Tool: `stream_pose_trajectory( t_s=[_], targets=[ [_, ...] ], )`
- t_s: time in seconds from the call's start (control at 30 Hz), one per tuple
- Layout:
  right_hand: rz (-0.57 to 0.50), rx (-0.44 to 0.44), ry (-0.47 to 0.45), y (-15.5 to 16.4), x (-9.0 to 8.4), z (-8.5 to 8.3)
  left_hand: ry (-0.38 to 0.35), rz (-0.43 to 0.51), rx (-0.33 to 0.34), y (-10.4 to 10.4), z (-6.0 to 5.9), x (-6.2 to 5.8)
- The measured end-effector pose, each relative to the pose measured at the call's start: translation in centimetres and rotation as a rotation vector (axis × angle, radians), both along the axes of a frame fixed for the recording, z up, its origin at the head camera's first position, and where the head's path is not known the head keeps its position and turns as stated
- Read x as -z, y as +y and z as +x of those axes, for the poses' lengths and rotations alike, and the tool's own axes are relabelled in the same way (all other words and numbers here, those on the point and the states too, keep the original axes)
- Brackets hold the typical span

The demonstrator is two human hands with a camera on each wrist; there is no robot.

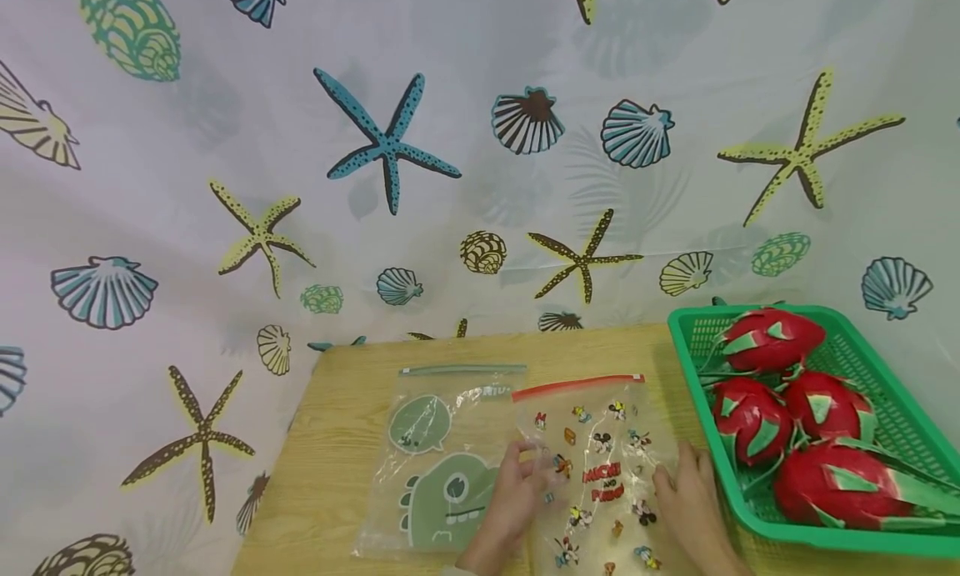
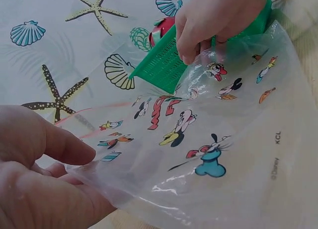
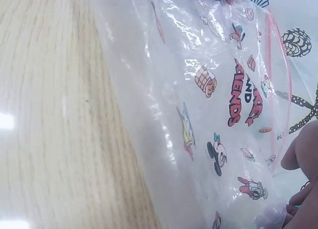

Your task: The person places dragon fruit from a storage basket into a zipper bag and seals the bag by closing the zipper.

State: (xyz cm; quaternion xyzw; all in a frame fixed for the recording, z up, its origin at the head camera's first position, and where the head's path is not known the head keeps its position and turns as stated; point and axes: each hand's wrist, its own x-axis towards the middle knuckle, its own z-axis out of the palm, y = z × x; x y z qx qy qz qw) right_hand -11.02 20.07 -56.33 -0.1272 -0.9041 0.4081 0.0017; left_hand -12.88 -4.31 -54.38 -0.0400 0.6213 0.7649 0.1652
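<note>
A clear zip bag printed with cartoon figures [image 1: 600,468] and a red seal strip lies on the wooden table [image 1: 345,443]. My left hand [image 1: 534,476] pinches its left edge between thumb and fingers; the left wrist view shows this grip [image 2: 92,164] and the lifted plastic [image 2: 223,154]. My right hand [image 1: 667,480] holds the bag's right edge with curled fingertips [image 2: 191,50]. The right wrist view shows the bag [image 3: 218,114] raised off the table [image 3: 54,114], with only the fingers [image 3: 300,154] at the frame's lower right.
A second clear bag with a green dinosaur print [image 1: 442,468] lies under the left side of the cartoon bag. A green plastic basket [image 1: 885,368] with several red dragon fruits [image 1: 772,338] stands at the table's right. A seashell-print curtain [image 1: 390,142] hangs behind.
</note>
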Motion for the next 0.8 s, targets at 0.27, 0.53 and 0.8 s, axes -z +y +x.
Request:
stream_pose_trajectory(
  t_s=[0.27,0.53,0.8],
  targets=[
    [-0.031,0.033,0.09,0.0,-0.4,0.1,0.021,0.037,-0.005,-0.4,-0.1,-1.2],
    [-0.065,0.004,0.091,-0.9,-1.1,0.2,0.06,0.065,-0.028,-1.2,0.2,-2.1],
    [-0.056,-0.058,0.117,-1.3,-2.2,0.0,0.109,0.11,-0.032,-1.2,0.2,-3.4]
  ],
)
